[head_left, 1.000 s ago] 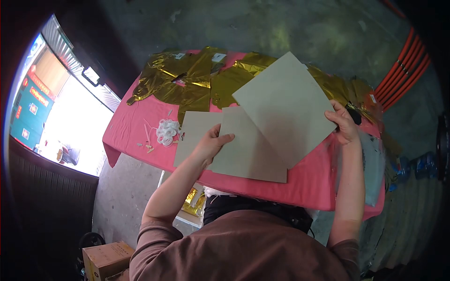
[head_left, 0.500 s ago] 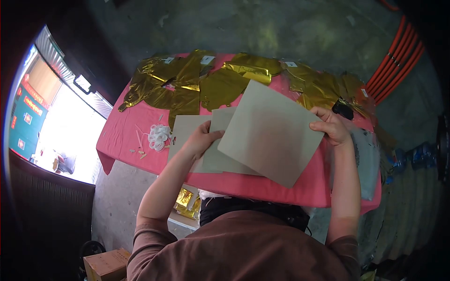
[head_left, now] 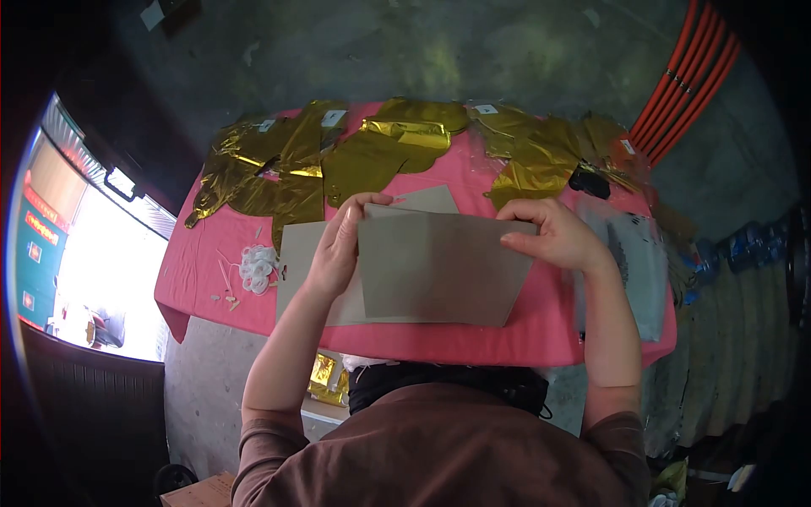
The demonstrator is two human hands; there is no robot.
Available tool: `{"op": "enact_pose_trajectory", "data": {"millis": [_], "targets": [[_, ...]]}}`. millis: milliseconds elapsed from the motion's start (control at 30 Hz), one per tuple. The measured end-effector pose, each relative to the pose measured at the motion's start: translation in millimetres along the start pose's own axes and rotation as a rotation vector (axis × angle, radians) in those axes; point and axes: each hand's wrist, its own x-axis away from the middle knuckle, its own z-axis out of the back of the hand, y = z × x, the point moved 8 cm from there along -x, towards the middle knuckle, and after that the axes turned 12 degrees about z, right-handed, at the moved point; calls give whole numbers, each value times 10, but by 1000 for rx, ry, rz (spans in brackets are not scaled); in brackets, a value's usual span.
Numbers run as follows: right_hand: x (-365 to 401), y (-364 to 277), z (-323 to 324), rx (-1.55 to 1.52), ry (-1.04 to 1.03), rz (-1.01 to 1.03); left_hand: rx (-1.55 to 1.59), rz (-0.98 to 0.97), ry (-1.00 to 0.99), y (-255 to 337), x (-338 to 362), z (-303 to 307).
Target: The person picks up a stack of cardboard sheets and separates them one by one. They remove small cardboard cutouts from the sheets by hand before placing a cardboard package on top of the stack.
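The fingers of both hands, left (head_left: 335,245) and right (head_left: 553,237), pinched the upper corners of grey cardboard sheets (head_left: 443,270) above the pink-covered tabletop (head_left: 215,291), apparently to keep them upright and aligned; another sheet (head_left: 297,253) lay beneath.

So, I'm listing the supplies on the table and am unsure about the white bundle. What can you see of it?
The white bundle is a loose, rounded heap of many small loops, probably thin ribbon or string. A few thin strands stray from its left side. It lies on the pink cloth, just left of the grey boards; whether it touches them is unclear. Small pale bits lie below and left of it. Neither hand touches it.
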Motion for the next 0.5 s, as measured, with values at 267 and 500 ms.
{"op": "enact_pose_trajectory", "data": {"millis": [267, 500], "targets": [[64, -293, 59, 338, 101, -25, 215, -255, -154, 147, 60, -150], [57, -443, 46, 492, 96, 108, 39, -82, 17, 24, 126, -98]]}}
